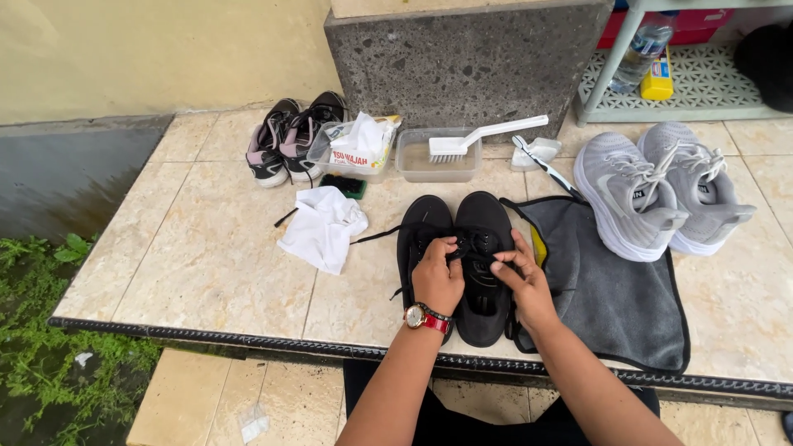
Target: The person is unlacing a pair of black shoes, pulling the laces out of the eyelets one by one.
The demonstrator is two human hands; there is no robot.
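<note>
A pair of black shoes [481, 216] lies side by side on the tiled ledge [206, 256], toes pointing away from me. My left hand [436, 279], with a red-strapped watch on its wrist, pinches the black lace over the right-hand shoe. On that same shoe my right hand [525, 281] grips the lace from the other side. A loose black lace end trails left toward a crumpled white cloth [322, 228].
A grey towel [619, 297] lies under my right arm. Grey sneakers [661, 186] stand at the right, black-and-pink sneakers [289, 140] at the back left. Behind are a wipes pack [359, 144], a clear tub with a white brush [483, 136], and a toothbrush [549, 169].
</note>
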